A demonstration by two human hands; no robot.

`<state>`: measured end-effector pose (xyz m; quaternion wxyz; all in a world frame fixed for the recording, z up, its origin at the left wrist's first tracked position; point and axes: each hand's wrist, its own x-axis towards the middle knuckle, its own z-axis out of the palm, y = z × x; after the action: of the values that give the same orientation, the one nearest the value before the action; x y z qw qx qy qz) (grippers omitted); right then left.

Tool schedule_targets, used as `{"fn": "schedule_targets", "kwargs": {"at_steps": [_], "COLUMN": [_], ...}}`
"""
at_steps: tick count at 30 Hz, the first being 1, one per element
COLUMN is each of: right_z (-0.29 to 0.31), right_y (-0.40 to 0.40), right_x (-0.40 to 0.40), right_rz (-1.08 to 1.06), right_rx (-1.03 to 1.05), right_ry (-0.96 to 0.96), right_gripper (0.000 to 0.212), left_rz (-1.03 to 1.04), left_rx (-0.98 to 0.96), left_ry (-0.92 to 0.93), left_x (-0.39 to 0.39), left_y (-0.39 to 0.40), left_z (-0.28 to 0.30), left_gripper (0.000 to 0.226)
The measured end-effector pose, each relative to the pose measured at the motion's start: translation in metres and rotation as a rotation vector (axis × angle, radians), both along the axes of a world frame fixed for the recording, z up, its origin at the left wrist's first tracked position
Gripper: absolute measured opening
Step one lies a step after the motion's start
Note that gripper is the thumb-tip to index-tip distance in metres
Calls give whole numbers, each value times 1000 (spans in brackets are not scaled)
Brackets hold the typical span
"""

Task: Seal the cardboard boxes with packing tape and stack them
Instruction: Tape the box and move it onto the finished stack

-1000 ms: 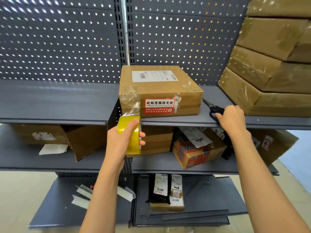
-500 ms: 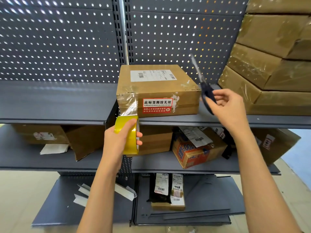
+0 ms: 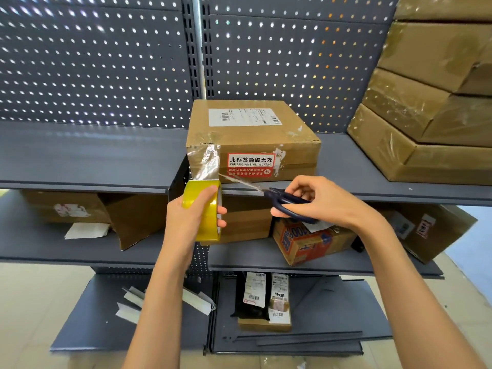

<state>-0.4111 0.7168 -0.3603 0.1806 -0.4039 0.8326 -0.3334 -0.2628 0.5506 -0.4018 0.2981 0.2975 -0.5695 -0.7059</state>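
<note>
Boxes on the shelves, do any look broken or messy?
Yes. On the middle shelf, the brown box at left gapes open with a flap hanging out, and the orange box sits crooked and crumpled.

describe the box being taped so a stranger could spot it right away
Find the dark grey metal shelf in front of the pegboard wall. The flat brown cardboard box sits alone at its middle, left of the stacked film-wrapped cartons. Unlike those, it carries a white shipping label on top, a red and white sticker in front, and clear tape running down to the yellow tape roll.
</note>
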Motion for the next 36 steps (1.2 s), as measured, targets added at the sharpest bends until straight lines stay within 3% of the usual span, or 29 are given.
{"fn": "schedule_targets", "kwargs": {"at_steps": [16, 26, 31, 36], "right_z": [15, 13, 10, 7], "right_y": [-55, -57, -56, -56], "right_x": [-13, -24, -27, -22], "right_rz": [208, 280, 269, 245], "right_rx": [86, 18, -15, -39], "right_ry": [-88, -82, -105, -84], "right_gripper": [61, 43, 24, 20], "left_rz": [-11, -19, -11, 9], "left_rx": [16, 6, 11, 22], "left_ry": [-5, -6, 0, 11], "left_x": [-1, -1, -1, 0], "left_y": [-2, -4, -3, -1], "left_z": [-2, -3, -3, -3], "left_gripper": [17, 19, 16, 14]}}
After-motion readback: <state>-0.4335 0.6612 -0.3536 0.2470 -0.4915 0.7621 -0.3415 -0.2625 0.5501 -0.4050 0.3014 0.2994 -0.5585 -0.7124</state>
